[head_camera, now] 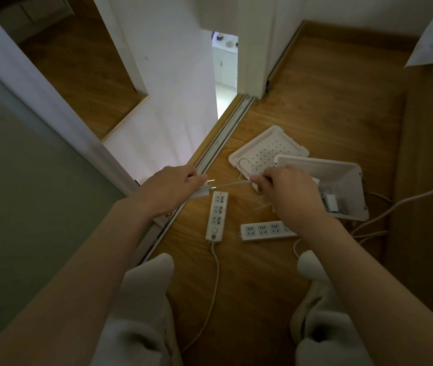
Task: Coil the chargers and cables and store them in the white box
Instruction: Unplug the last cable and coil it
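Note:
My left hand grips a white plug with its folded cable, metal prongs pointing right. The white cable runs taut from there to my right hand, which pinches it above the floor. Behind my right hand stands the white box, open, with a small charger and wires inside. Its perforated lid lies flat behind it. Two white power strips rest on the wooden floor: one lengthwise below the hands, one crosswise, partly under my right forearm.
A sliding door track runs diagonally at the left, beside a white door frame. More white cable trails to the right of the box. The first strip's cord runs back between my knees. A wooden step rises at right.

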